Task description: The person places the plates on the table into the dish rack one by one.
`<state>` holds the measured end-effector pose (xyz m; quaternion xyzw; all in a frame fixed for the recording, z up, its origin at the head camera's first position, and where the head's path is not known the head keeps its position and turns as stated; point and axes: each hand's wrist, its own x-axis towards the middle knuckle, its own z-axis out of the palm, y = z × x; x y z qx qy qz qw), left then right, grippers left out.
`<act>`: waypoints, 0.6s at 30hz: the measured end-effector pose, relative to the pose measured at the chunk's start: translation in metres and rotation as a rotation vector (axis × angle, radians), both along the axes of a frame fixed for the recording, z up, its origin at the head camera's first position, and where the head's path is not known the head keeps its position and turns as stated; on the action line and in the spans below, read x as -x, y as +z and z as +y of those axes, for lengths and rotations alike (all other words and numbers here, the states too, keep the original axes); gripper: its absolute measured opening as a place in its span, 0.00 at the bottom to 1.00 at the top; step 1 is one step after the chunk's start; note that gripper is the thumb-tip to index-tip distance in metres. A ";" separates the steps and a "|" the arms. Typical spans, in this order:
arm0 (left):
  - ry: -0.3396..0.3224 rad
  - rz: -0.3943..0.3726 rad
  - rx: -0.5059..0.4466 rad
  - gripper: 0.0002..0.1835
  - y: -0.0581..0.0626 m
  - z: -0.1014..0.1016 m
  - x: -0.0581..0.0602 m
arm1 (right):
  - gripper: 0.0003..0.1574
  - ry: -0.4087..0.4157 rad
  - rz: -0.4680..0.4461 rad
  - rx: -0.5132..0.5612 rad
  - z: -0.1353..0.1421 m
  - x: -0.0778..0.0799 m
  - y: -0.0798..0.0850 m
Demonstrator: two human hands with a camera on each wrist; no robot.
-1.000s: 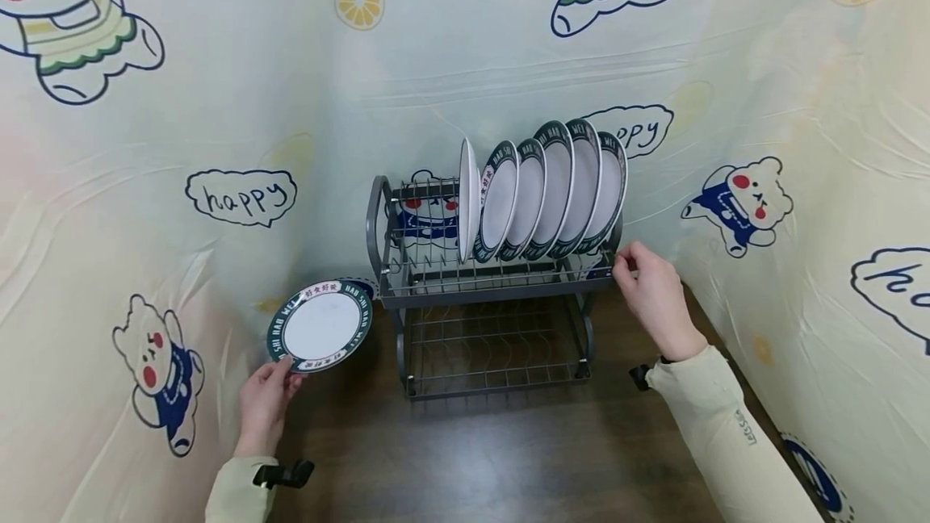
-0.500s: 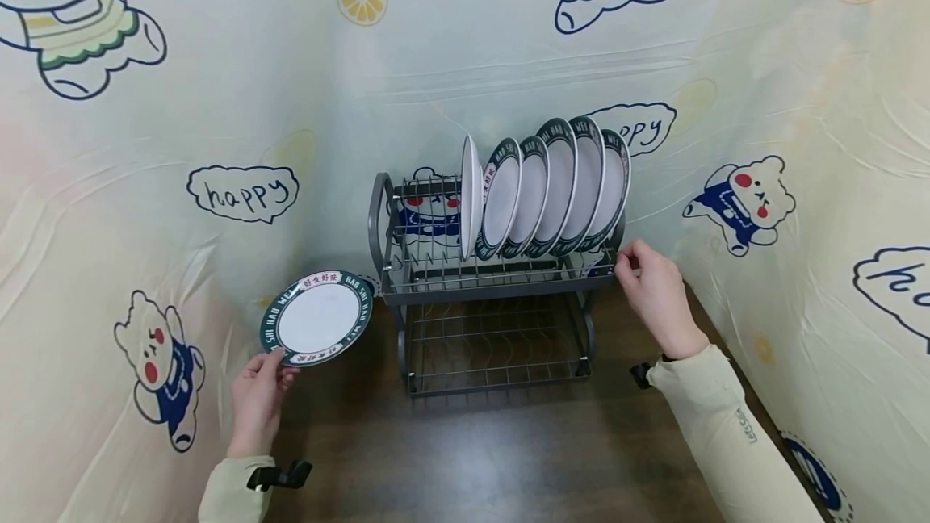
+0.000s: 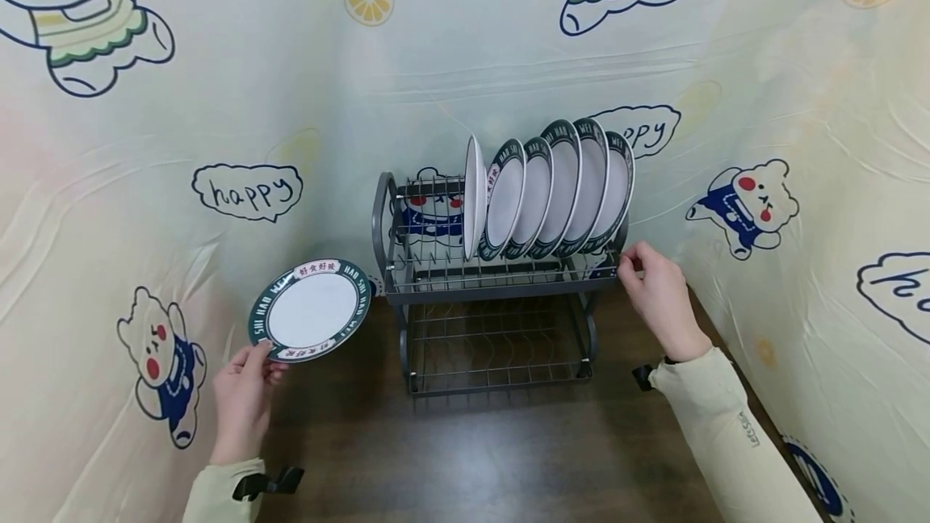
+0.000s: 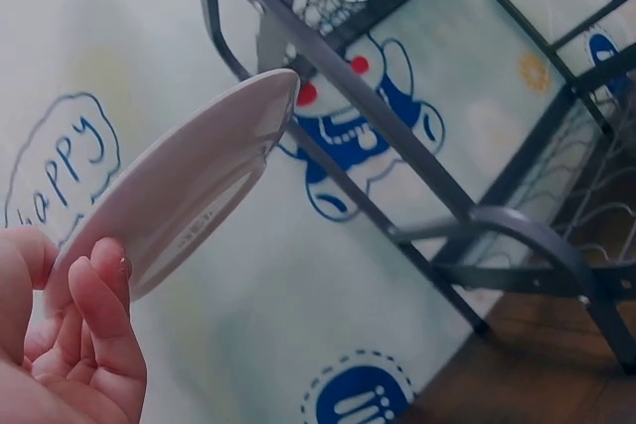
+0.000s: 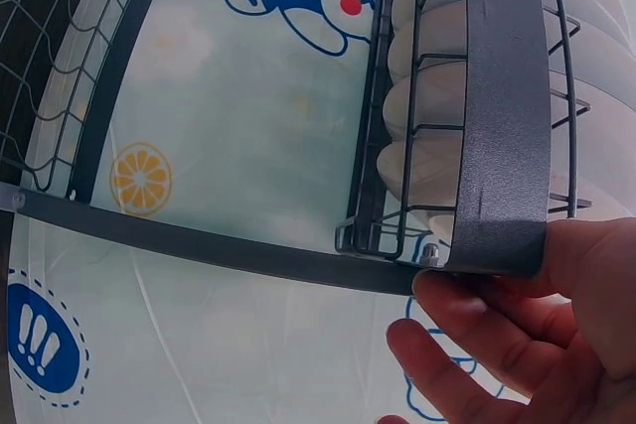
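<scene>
My left hand (image 3: pixel 242 398) pinches the near rim of a white plate (image 3: pixel 312 309) with a dark green lettered border, thumb on top and fingers beneath. The plate hangs in the air left of a grey two-tier dish rack (image 3: pixel 501 290); its white underside shows in the left wrist view. On the rack's upper tier several plates of the same kind stand on edge, and the leftmost plate (image 3: pixel 475 198) is nearly edge-on. My right hand (image 3: pixel 657 297) grips the front right corner of the upper tier between thumb and forefinger. Its other fingers are spread below the bar in the right wrist view.
The rack's lower tier (image 3: pixel 501 345) has bare wire. Left slots of the upper tier (image 3: pixel 425 244) hold no plates. Brown wood-look surface (image 3: pixel 479 458) lies in front. A cloth (image 3: pixel 291 103) printed with bears hangs behind and at both sides.
My left hand has moved left with the plate, which has risen slightly and looks larger. My right hand keeps its grip on the rack corner. The view has shifted a little.
</scene>
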<state>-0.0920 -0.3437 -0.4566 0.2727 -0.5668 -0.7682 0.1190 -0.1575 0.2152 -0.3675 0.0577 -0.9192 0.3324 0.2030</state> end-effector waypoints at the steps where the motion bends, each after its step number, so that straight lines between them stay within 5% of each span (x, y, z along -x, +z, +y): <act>1: -0.002 0.011 -0.008 0.12 0.003 0.001 -0.001 | 0.07 0.001 0.001 0.001 0.000 0.000 0.000; 18: -0.026 0.030 -0.019 0.12 0.047 0.012 -0.017 | 0.08 0.018 -0.006 0.012 0.002 0.002 -0.002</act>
